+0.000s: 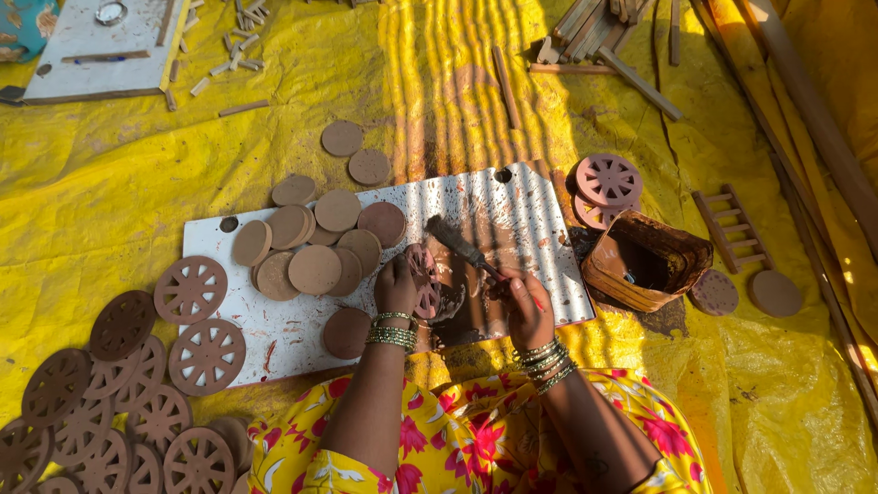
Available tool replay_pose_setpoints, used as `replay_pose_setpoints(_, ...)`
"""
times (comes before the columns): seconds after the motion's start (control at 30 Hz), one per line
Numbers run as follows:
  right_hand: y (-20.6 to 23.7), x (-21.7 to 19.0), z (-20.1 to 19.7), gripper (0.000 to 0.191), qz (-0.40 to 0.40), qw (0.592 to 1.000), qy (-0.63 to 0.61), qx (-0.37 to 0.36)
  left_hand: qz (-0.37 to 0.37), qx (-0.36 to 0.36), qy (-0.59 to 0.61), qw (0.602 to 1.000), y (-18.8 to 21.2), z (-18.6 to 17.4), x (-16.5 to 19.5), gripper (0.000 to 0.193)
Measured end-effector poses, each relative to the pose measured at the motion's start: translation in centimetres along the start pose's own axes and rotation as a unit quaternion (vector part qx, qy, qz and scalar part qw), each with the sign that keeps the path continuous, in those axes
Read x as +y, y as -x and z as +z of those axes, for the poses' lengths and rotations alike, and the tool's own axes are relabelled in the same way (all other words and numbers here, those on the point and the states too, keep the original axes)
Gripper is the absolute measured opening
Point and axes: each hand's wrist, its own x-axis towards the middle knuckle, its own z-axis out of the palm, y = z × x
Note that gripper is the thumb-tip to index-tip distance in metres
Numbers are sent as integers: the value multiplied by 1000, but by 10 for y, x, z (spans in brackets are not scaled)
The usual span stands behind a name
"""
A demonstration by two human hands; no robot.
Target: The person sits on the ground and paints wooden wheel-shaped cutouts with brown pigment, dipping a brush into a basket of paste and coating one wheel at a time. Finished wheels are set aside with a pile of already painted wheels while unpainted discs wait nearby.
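Gripping spoked wheel [422, 279] upright w/ left hand [395, 285] fingers clamped — right hand [529, 306] fingers pinched on brush [462, 245].

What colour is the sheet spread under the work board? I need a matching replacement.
Bright yellow sheet, stained brown near the paint tub; head view.

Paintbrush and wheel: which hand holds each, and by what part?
Right hand holds the paintbrush by its handle end; left hand holds the spoked wheel by its rim.

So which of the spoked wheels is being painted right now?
The spoked wheel held upright on the white board by the left hand, while the right hand holds the brush. The other wheels lie flat.
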Motion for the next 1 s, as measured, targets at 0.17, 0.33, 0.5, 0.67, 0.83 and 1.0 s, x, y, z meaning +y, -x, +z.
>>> replay_pose_setpoints(0.17, -8, 13, -13, 22, 25, 998, 56, 5, -15, 3, 94, 995, 0, -2, -3, 45)
replay_pose_setpoints(0.33, -1, 20, 3, 25, -10, 970, 244, -14, 5, 2, 132, 991, -4, -4, 1, 43)
replay_pose_setpoints(0.5, 12, 24, 8, 17, 18, 971, 222, -82, -24, -32, 293, 955, -3, 1, -4, 36)
replay_pose_setpoints(0.67, 4, 12, 1, 16, -63, 938, 339, -45, -22, -52, 195, 979, -4, 2, -1, 40)
replay_pose_setpoints(0.83, 8, 13, 5, 14, -64, 957, 279, -35, 22, -66, 211, 975, 3, 6, -3, 36)
replay_pose_setpoints(1.0, 1, 26, -7, 13, 55, 984, 163, -47, 87, -18, 128, 988, 1, 3, -4, 32)
